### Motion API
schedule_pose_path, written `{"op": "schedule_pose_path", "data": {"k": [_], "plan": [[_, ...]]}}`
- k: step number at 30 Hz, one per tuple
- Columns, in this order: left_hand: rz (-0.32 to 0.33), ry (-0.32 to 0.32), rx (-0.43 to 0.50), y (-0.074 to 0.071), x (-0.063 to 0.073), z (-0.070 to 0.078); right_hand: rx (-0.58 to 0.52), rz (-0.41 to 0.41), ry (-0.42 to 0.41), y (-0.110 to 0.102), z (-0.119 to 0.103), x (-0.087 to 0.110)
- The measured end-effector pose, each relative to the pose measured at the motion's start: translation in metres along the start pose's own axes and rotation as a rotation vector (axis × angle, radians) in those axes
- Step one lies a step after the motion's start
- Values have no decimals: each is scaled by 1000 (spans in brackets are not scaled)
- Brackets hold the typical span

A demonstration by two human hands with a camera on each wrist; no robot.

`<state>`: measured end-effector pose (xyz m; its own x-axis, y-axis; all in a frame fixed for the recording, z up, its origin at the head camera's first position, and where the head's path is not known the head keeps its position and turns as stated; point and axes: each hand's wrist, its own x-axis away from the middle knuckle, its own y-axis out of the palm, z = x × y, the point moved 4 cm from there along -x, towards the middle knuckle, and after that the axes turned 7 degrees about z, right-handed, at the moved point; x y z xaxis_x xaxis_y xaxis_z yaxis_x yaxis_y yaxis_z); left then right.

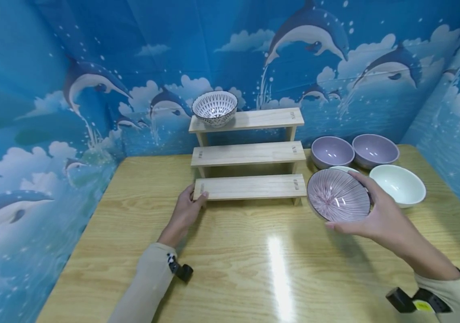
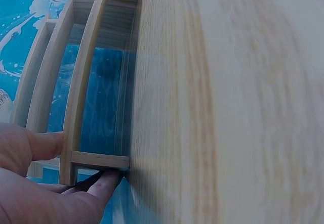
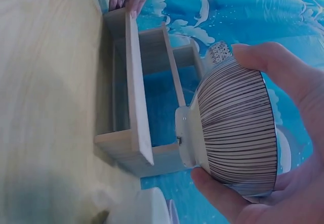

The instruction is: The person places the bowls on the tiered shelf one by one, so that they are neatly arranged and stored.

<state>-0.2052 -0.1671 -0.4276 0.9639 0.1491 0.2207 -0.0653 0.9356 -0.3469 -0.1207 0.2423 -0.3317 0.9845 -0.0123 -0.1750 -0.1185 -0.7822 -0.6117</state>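
In the head view my right hand (image 1: 387, 220) grips a bowl with fine dark purple stripes (image 1: 339, 196) by its rim, the inside tilted up. The bowl is held off the table, right of a three-step wooden rack (image 1: 250, 187). The right wrist view shows the bowl's striped outside (image 3: 235, 128) and its pale foot, with thumb and fingers spread around it. My left hand (image 1: 185, 208) holds the left end of the rack's lowest step, thumb on top. Its other fingers (image 2: 104, 186) lie at the step's end. A black-and-white patterned bowl (image 1: 214, 107) stands on the top step, at the left.
Two purple bowls (image 1: 332, 151) stand side by side at the table's back right. In front of them is a pale green bowl (image 1: 397, 185), and another pale bowl (image 1: 345, 169) is mostly hidden by the striped one. A blue dolphin-print cloth (image 1: 173, 45) encloses the wooden table (image 1: 230, 260).
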Motion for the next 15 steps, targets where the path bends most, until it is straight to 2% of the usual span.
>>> {"op": "schedule_pose_path", "data": {"k": [8, 15], "plan": [[-8, 0, 5, -1, 1, -1, 23, 3, -14, 2, -20, -23], [-8, 14, 17, 0, 1, 1, -16, -10, -19, 5, -36, -44]]}}
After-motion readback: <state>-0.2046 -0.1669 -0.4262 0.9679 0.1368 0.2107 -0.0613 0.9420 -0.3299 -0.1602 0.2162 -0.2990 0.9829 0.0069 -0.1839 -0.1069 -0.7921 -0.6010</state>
